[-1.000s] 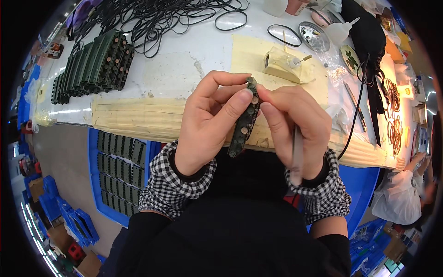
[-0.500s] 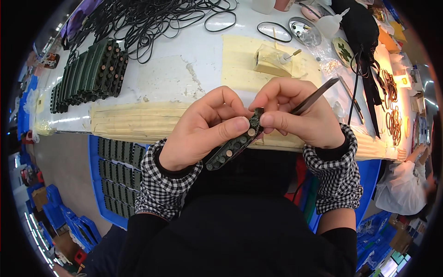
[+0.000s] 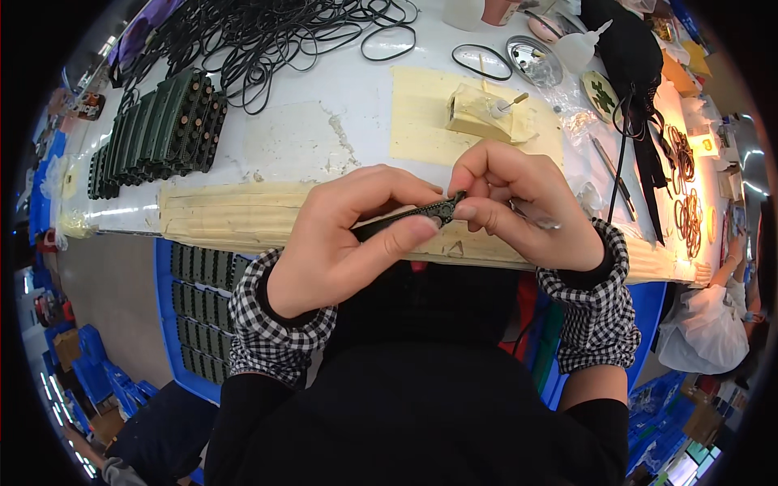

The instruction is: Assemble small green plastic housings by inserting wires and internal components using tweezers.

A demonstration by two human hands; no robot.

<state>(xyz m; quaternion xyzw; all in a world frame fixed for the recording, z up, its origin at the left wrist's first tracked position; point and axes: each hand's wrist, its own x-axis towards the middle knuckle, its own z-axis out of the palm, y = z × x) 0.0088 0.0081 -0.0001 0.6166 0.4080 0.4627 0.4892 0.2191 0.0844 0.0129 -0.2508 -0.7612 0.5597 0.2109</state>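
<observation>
A narrow dark green toy tank part (image 3: 442, 212), with wheels and a dark toothed edge, is held up above the table's near edge. My left hand (image 3: 332, 231) is closed on its length, thumb along the near side, hiding much of it. The thumb and index finger of my right hand (image 3: 535, 198) pinch its far right tip. A thin metal tool (image 3: 535, 217), partly hidden and hard to make out, is tucked in my right palm. Whether a black band is around the part cannot be told.
Stacked green wheeled parts (image 3: 166, 130) stand at the left, below a heap of black rubber loops (image 3: 300, 24). Beyond my hands is a yellowish block with a stick (image 3: 478, 113). A blue crate (image 3: 166, 316) with rows of green parts sits lower left. Pens (image 3: 613, 174) lie right.
The part has turned from steeply slanted, wheels showing, to nearly level and more edge-on. The metal tool has swung from pointing up and right to lying mostly hidden in my right hand.
</observation>
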